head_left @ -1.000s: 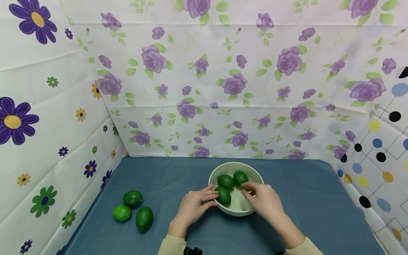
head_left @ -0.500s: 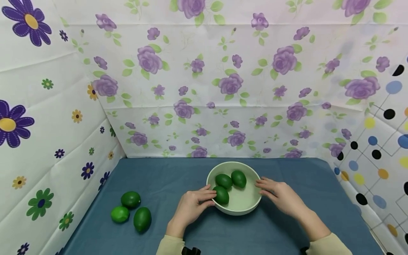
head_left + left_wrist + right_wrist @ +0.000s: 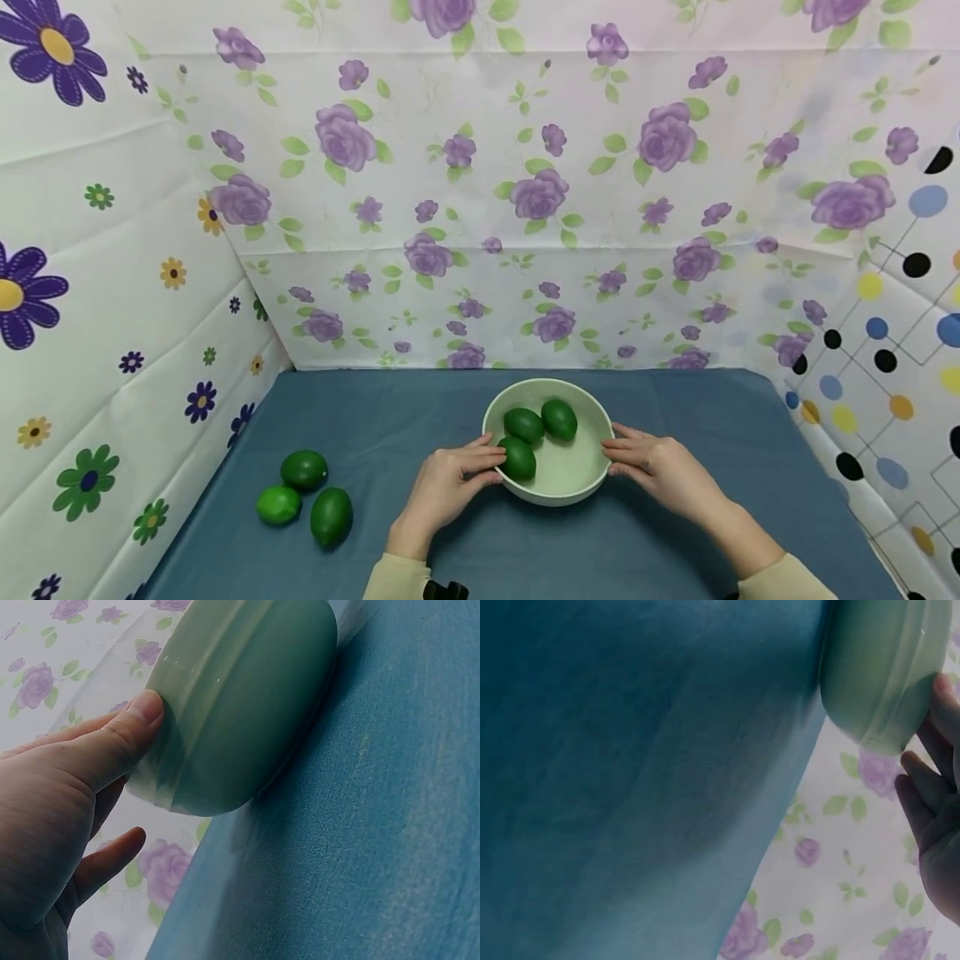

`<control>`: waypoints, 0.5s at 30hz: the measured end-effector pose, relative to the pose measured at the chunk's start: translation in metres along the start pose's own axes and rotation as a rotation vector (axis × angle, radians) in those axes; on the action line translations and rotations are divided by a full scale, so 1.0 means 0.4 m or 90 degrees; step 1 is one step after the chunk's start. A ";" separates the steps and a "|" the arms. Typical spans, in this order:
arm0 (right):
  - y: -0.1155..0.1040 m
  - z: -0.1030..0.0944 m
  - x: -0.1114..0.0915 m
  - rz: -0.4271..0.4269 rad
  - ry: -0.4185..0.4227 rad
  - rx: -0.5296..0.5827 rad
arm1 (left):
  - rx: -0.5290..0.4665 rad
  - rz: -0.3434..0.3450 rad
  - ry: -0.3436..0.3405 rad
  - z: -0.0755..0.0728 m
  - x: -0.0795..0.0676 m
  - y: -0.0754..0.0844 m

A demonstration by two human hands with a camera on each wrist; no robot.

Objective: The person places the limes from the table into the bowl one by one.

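Note:
A pale green bowl (image 3: 558, 492) stands on the cloth in front of me with 3 smooth dark green oval fruits inside: one at the left wall (image 3: 517, 460), one behind it (image 3: 523, 426) and one at the back (image 3: 559, 419). My left hand (image 3: 442, 492) grips the bowl's left rim, its fingers over the edge beside the nearest fruit. In the left wrist view its thumb (image 3: 142, 712) presses the outer wall. At the right rim my right hand (image 3: 667, 475) holds the bowl, fingertips at the edge and thumb (image 3: 943, 694) against the outside.
Left on the blue cloth (image 3: 405, 417) lie two dark green fruits, one behind (image 3: 303, 470) and one in front (image 3: 332, 517), beside a brighter green, lime-like fruit (image 3: 278, 505). A flowered sheet (image 3: 480, 200) hangs behind, with patterned sheets at both sides.
My right hand has left the fruit at the back of the bowl and moved right, out to the bowl's right rim. The left hand keeps its place on the left rim.

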State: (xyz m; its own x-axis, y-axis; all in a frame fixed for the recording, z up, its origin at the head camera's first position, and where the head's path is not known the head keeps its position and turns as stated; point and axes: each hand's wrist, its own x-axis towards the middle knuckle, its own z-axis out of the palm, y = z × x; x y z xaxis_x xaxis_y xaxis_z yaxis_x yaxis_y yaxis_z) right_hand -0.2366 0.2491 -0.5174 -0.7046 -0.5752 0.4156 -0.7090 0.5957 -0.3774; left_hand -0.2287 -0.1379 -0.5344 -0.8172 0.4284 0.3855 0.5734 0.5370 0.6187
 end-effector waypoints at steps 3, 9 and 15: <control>-0.005 0.002 0.006 -0.019 0.012 -0.013 | -0.002 -0.005 -0.003 0.000 0.000 0.001; 0.004 0.001 0.012 -0.032 0.003 0.014 | -0.002 -0.011 -0.001 -0.003 0.002 -0.003; 0.014 0.000 0.007 -0.004 -0.007 0.059 | 0.004 -0.016 -0.014 -0.004 0.004 0.005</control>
State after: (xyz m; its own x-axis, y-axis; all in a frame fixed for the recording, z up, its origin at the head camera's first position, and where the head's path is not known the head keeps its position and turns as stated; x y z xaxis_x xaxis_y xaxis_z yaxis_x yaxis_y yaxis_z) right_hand -0.2428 0.2509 -0.5182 -0.6997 -0.5858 0.4089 -0.7131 0.5376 -0.4499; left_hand -0.2290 -0.1373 -0.5314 -0.8298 0.4306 0.3550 0.5533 0.5518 0.6240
